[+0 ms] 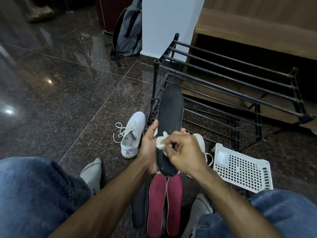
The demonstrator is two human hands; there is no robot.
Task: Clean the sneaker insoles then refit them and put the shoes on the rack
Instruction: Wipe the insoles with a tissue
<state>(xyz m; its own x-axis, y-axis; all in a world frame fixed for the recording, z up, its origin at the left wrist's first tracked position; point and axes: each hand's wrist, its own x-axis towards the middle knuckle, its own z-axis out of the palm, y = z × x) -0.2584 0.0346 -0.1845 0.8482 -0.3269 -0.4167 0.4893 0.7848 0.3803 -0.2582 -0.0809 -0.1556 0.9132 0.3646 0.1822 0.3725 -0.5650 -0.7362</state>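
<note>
The left hand [148,148] grips a black insole [169,117] held up over the floor. The right hand [186,152] pinches a white wipe [161,142] against it. Two red insoles [164,203] lie below.

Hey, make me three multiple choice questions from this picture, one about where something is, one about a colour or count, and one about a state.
1. Where is the white basket?
A. on the rack
B. on the floor beside the rack
C. on a lap

2. How many red insoles lie on the floor?
A. one
B. two
C. four

3. The black shoe rack holds:
A. no shoes
B. one sneaker
C. a backpack

Answers:
1 B, it lies on the tiles at the rack's foot.
2 B, a pair lies side by side.
3 A, its bars are bare.
</note>
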